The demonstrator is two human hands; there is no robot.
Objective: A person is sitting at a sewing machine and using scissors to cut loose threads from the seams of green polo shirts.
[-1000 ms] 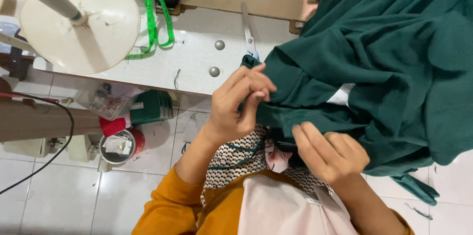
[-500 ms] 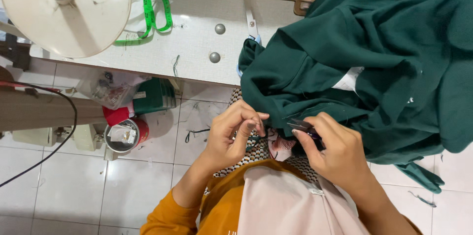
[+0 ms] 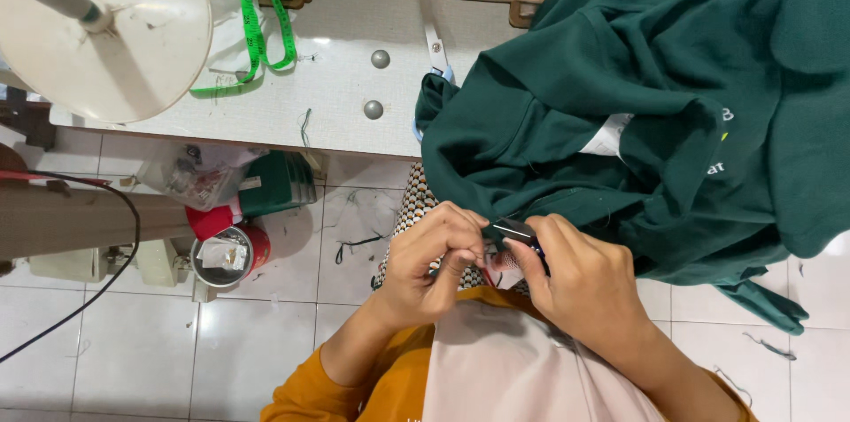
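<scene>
Head view: left hand (image 3: 434, 267) and right hand (image 3: 589, 285) met below the surface (image 3: 345, 85) edge, fingers pinched together on a small dark clip (image 3: 516, 232) at the green garment (image 3: 673, 94) hem. Scissors (image 3: 432, 32), green tape measure (image 3: 257, 23), lamp shade (image 3: 115, 32) nearby. Hands had dropped lower than before. Tiled floor (image 3: 133, 351) below.

Count of items in view, head camera.

Two hands: one left hand (image 3: 429, 267), one right hand (image 3: 589, 285), fingers closed around one small dark tool (image 3: 515, 231) between them. One dark green garment (image 3: 655, 94) heaped on one white table (image 3: 336, 94). One green measuring tape (image 3: 257, 28). One pair of scissors (image 3: 432, 32). Two round metal studs (image 3: 380, 59) in the tabletop. One pale lamp shade (image 3: 106, 32). One red tin (image 3: 228, 254) on the tiled floor (image 3: 133, 351). One black cable (image 3: 88, 289).
</scene>
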